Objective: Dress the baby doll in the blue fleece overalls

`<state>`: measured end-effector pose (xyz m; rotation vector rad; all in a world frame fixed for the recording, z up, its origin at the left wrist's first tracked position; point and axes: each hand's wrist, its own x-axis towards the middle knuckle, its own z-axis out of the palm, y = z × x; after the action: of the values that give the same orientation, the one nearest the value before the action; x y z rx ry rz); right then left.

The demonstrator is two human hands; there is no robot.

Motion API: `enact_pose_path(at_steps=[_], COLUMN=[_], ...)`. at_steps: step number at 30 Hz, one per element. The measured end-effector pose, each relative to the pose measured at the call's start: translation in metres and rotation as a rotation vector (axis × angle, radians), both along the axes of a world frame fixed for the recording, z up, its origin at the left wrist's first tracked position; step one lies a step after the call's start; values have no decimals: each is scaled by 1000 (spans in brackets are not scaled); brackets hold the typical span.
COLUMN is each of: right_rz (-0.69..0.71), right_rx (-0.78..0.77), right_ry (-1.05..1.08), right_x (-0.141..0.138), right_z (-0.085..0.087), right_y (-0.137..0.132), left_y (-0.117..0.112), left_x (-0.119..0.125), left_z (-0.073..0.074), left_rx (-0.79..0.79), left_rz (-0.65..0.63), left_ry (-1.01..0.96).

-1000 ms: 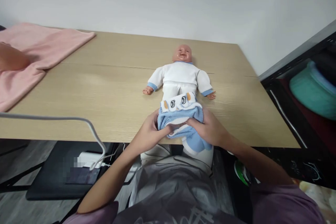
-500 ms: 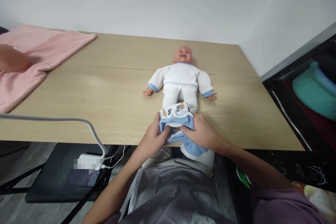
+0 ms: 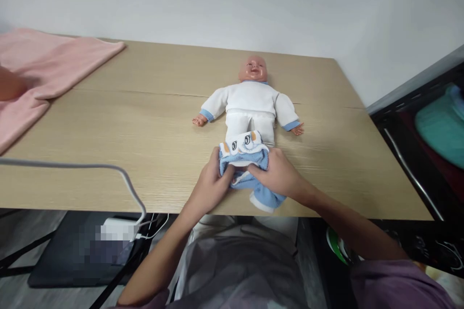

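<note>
While grips [image 3: 209, 182] [image 3: 282, 175] bunch garment [image 3: 243, 155] — doll [image 3: 252, 96], tub [image 3: 440, 125] (contents hidden)

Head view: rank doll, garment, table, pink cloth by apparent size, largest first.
1. Table
2. Pink cloth and doll: too close to rank; the frame edge cuts the cloth off.
3. Garment, smallest despite looking nearer the camera than the doll.

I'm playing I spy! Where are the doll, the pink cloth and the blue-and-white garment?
Doll [image 3: 251, 98]: head view, on its white top.
Pink cloth [image 3: 60, 65]: head view, on its spread middle.
Blue-and-white garment [image 3: 243, 158]: head view, on blue fabric below the eyes.
</note>
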<state>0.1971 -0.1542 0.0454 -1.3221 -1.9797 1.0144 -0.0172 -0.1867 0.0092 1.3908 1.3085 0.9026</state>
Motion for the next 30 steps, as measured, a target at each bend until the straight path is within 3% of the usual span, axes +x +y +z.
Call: enact_pose_path(at_steps=[5, 10, 13, 17, 22, 25, 30], right_rz=[148, 129, 123, 114, 138, 120, 133], right_rx=[-9, 30, 82, 29, -43, -44, 78], right_ry=[-180, -395, -461, -502, -557, -547, -343], right_x=[-13, -14, -10, -10, -13, -10, 3], right_z=[12, -4, -11, -7, -3, -10, -24], right_y=[-15, -20, -27, -36, -41, -41, -35], left_y=[-19, -30, -34, -36, -35, -35, -33], left_x=[-10, -12, -9, -9, -11, -9, -7], left_z=[0, -13, -13, -9, -19, -23, -21], left_rx=[-1, -50, -45, 8, 105, 123, 65], left_rz=[-7, 15, 1, -113, -177, -156, -67], left_ry=[25, 164, 268, 344, 432, 472, 354])
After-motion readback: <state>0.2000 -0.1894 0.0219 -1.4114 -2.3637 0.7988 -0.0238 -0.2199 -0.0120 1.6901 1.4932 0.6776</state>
